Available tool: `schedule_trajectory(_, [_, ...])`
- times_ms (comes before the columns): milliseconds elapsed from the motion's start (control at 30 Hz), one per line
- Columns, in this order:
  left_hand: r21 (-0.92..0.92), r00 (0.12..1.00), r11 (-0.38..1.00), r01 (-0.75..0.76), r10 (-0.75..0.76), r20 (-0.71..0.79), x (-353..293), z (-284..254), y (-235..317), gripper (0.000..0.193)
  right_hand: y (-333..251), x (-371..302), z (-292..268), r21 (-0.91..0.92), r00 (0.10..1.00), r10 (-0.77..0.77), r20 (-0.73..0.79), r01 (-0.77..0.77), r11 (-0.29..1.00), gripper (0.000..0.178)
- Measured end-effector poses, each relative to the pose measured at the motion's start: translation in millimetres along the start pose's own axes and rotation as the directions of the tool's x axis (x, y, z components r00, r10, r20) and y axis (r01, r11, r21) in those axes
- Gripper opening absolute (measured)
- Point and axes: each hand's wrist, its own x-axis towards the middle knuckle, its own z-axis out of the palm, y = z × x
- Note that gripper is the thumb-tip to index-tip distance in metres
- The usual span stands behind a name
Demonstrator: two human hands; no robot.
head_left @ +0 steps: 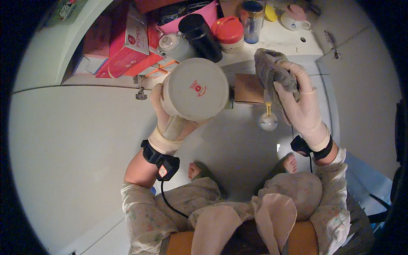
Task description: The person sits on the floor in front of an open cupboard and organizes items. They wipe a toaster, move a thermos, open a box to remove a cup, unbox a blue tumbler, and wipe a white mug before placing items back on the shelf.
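Observation:
My left hand (160,117), in a pale glove, is wrapped round a white mug (195,102). The mug's flat base, with a small red mark, faces me, and its handle points toward my wrist. Part of that hand is hidden behind the mug. My right hand (307,111), gloved too, grips a crumpled grey cloth (272,73) between thumb and fingers. Cloth and mug are apart. Just below the cloth is a small white ball-shaped thing (268,122) with a yellow strip; what holds it up I cannot tell.
Ahead, an open cabinet shelf (280,53) bears a black tumbler (199,38), a red-lidded container (229,33), a glass bottle (252,23), a pink-lidded cup (295,18) and red boxes (127,46). Cabinet doors (85,140) stand at both sides. A brown box (248,89) lies below the shelf.

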Motion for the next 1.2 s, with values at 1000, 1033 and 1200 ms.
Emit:
schedule_trajectory(1000, [0.904,0.896,0.386,-0.184,0.444,-0.007,7.1,34.0,-43.1,0.112,-33.1,-24.4,20.9,0.442,0.727,0.297,0.619,-0.636,0.632,0.018])
schedule_trajectory(1033, [0.892,0.901,0.413,-0.182,0.434,-0.017,6.0,34.2,-42.7,0.112,-35.5,-24.8,18.0,0.415,0.703,0.292,0.648,-0.648,0.639,0.018])
schedule_trajectory(1200, [0.835,0.925,0.526,-0.161,0.375,-0.057,-1.0,41.6,-42.5,0.114,-37.9,-29.2,23.8,0.384,0.914,-0.211,0.346,0.066,0.921,0.023])
